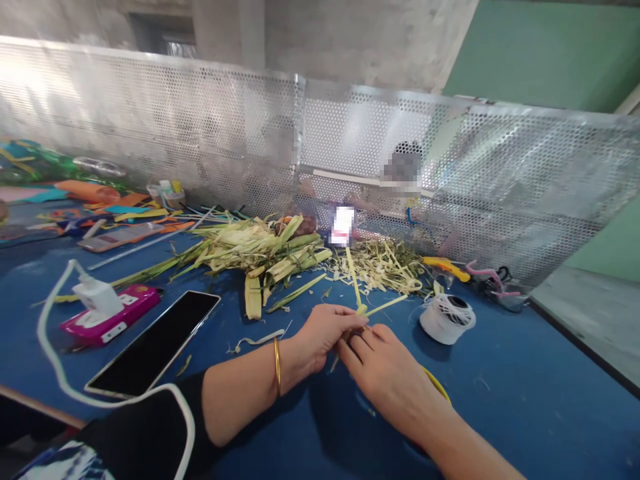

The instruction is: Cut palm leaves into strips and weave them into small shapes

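Pinches a folded leaf strip [361,311] in the left hand [323,333] above the blue table [500,400], left of the thread spool [439,324]. Holds the right hand [380,363] close against the left, fingers curled; cannot tell its exact grip.

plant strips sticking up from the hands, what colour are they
The plant strips are pale yellow-green, best seen in the head view.

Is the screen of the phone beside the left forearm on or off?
Off, it seems: the phone shows only plain black.
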A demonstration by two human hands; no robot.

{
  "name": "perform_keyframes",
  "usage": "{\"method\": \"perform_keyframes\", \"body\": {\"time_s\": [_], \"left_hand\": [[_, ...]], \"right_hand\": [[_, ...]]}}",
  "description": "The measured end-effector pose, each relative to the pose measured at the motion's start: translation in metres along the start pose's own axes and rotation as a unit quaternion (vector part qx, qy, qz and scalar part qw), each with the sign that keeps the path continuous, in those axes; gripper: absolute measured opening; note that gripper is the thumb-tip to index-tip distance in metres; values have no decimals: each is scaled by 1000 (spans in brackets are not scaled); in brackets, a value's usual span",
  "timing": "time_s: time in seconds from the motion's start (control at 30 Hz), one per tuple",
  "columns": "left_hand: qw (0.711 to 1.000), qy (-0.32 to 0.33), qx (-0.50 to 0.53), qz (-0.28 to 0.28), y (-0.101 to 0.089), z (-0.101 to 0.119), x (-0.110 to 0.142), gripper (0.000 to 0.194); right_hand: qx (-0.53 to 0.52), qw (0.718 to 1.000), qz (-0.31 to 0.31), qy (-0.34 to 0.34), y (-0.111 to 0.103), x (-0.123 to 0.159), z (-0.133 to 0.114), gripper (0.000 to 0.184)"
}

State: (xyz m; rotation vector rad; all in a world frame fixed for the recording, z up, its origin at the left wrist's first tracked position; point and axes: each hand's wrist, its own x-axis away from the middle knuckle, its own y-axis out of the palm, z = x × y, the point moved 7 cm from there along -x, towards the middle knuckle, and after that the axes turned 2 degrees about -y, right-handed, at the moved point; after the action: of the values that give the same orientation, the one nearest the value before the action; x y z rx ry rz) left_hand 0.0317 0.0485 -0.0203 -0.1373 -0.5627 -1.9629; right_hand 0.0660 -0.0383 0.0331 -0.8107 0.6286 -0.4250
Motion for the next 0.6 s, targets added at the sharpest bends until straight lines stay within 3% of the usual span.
{"method": "perform_keyframes", "body": {"time_s": [0.13,0.33,0.6], "left_hand": [[1000,-7,-14,4,-1,4,1,17],[996,9,-62,-65,7,15,5,18],[994,15,-102,-42,6,15,8,14]], "right_hand": [[53,999,4,5,14,0,-4,25],[-35,997,43,47,11,8,12,26],[-88,995,42,-14,4,7,1,24]]}}
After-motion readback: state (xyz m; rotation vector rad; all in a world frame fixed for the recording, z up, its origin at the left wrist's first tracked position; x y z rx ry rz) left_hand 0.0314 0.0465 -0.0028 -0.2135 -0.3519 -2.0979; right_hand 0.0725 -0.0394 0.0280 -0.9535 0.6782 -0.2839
